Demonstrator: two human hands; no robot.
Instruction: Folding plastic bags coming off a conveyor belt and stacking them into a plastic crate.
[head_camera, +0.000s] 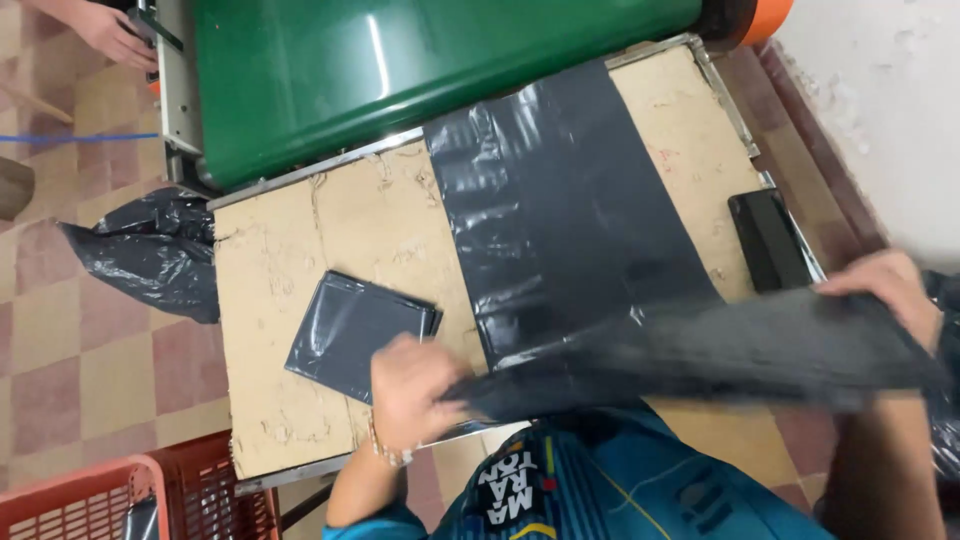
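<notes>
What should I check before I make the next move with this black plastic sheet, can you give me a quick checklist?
1. Left hand grips the near end of the black sheet: ok.
2. Right hand holds the gathered far end: ok.
3. Sheet lies flat on the worktable: not ok, wrinkled on one side and bunched near you.
4. Folded bag clear of the sheet: ok, beside it.
5. Black bar clear of the sheet: ok.
6. Other person's hand clear of the green belt: cannot tell.
</notes>
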